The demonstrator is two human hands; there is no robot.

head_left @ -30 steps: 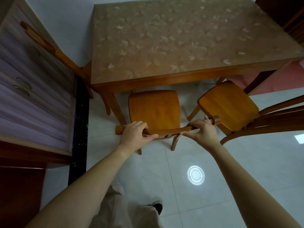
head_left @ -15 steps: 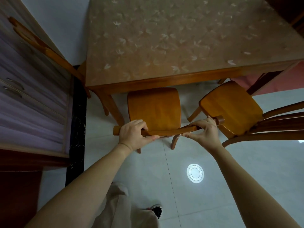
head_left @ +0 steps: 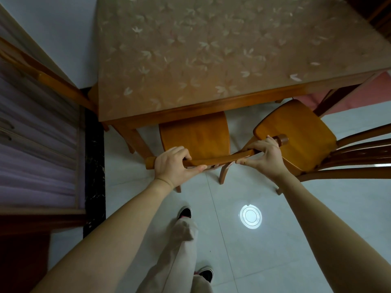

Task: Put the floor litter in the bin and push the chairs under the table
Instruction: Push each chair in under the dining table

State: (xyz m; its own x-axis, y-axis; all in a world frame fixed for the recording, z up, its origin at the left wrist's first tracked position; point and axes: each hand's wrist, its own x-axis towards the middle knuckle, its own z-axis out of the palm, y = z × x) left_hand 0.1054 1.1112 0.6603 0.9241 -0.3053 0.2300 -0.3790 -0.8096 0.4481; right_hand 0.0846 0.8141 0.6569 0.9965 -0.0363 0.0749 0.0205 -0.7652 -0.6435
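The left hand and right hand are each gripping the top rail of the chair, fingers curled over it. The rail is running roughly parallel to the near edge of the bench. The seat is lying partly under that edge, straight ahead of both hands, which is suggesting a square forward push.

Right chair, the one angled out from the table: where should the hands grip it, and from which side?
Its backrest, probably, approached from behind, the side away from the table. The seat points at the table edge, so pushing the backrest drives it under, as the left hand and right hand grip the other chair's top rail.
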